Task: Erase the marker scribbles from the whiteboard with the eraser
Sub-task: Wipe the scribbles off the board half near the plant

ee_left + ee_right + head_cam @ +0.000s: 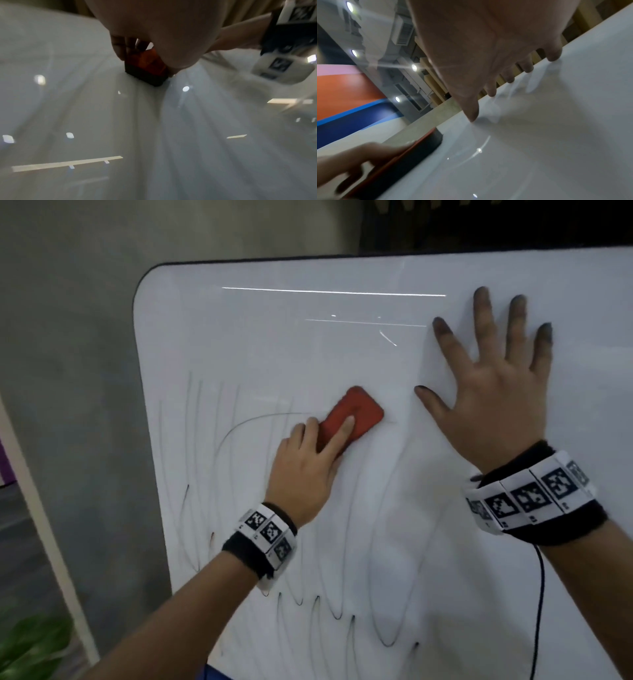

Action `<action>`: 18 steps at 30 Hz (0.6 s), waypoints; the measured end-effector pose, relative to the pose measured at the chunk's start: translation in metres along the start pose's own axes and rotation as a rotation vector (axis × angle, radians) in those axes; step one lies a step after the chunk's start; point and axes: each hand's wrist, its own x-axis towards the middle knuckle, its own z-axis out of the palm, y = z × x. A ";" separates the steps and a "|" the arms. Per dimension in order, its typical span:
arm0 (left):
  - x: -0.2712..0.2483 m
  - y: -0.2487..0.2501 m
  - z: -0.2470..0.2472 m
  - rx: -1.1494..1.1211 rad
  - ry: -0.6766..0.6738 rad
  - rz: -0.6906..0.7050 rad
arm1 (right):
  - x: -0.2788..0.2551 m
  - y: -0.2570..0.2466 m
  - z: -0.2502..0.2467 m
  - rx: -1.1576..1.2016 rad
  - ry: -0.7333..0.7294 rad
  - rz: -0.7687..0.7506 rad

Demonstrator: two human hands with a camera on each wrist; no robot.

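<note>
A white whiteboard (342, 354) with a dark rim fills the head view. Faint marker scribbles (219, 446) loop across its left and lower parts. My left hand (308, 463) grips a red eraser (363, 409) with a dark felt base and presses it to the board near the middle. In the left wrist view the eraser (147, 65) sits under my fingers (120, 46). My right hand (493, 381) lies flat on the board to the right, fingers spread, tips smudged dark. The right wrist view shows those fingertips (553, 56) on the board and the eraser (412, 152) at lower left.
A grey wall (68, 371) stands left of the board. A green plant (30, 645) shows at the bottom left corner. A black cable (539, 611) hangs from my right wristband. Ceiling lights reflect in the board's upper part.
</note>
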 end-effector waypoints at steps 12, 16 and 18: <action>-0.036 0.126 0.003 -0.199 -0.114 -0.124 | -0.013 0.031 -0.012 0.082 -0.045 -0.117; -0.035 0.105 0.013 -0.178 -0.067 -0.002 | -0.022 0.040 -0.015 0.098 -0.062 -0.113; -0.011 0.065 0.004 -0.164 -0.014 -0.148 | -0.029 0.044 -0.015 0.069 -0.056 -0.103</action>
